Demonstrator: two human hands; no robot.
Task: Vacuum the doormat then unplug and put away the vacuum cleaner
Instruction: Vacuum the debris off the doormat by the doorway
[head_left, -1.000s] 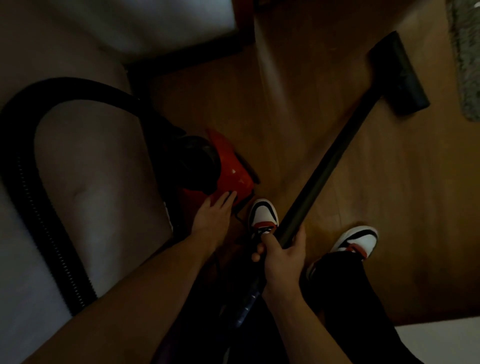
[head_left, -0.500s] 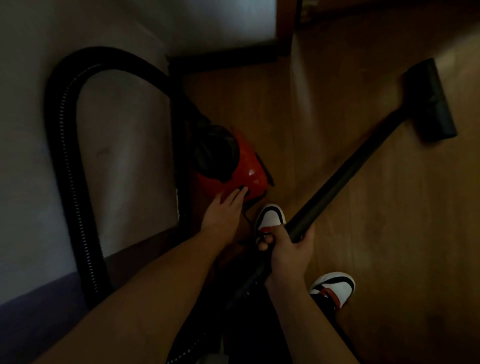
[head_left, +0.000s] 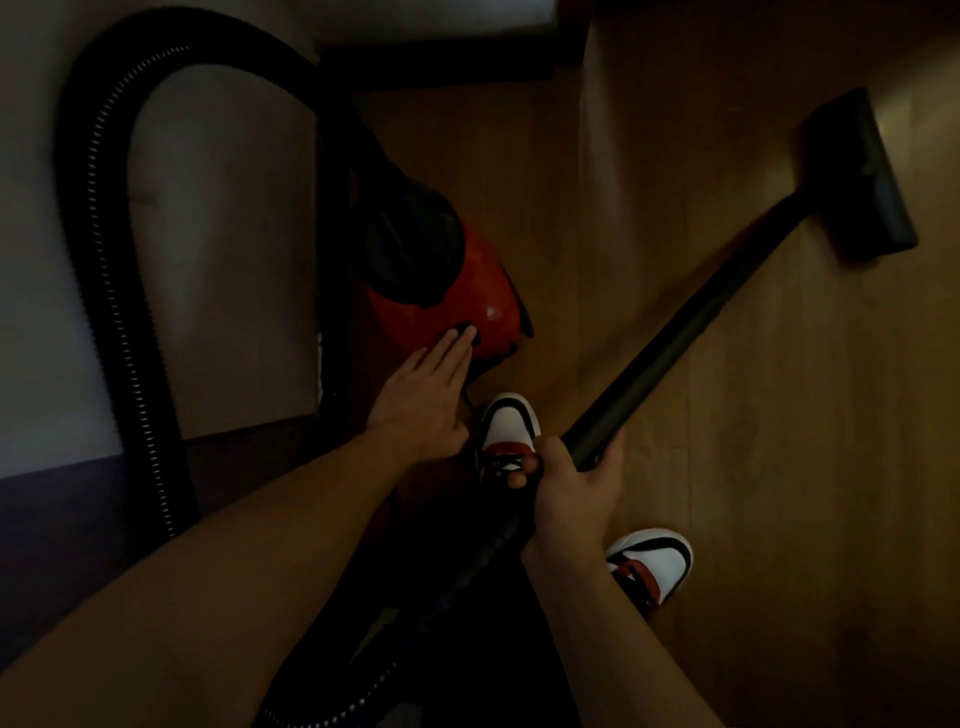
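Floor (head_left: 779, 415): wood planks, dim light; spreads ahead of and to the right of both hands.

Wall (head_left: 223, 234): pale panel, to the left of the left hand, with a darker band lower down.

Hose (head_left: 104, 260): black, ribbed. It arches high against the wall, left of the left hand, one end running into the vacuum's front. A further ribbed stretch passes below the right hand's wrist.

Wand (head_left: 691, 322): black tube, slanting from the right hand up and away to the right.

Vacuum (head_left: 488, 306): red canister with a black dome, on the floor against the wall, directly ahead of the left hand.

Nozzle (head_left: 857, 176): black, flat on the floor at the wand's far end, well apart from the right hand.

Left hand (head_left: 426, 395): released, fingers straight and together, tips resting on a dark spot at the vacuum's near end.

Right hand (head_left: 576, 493): clasped round the wand's near end, thumb on the left side.

Left shoe (head_left: 509, 421): white, black and red, between the two hands.

Right shoe (head_left: 649, 564): same colours, just right of the right wrist.
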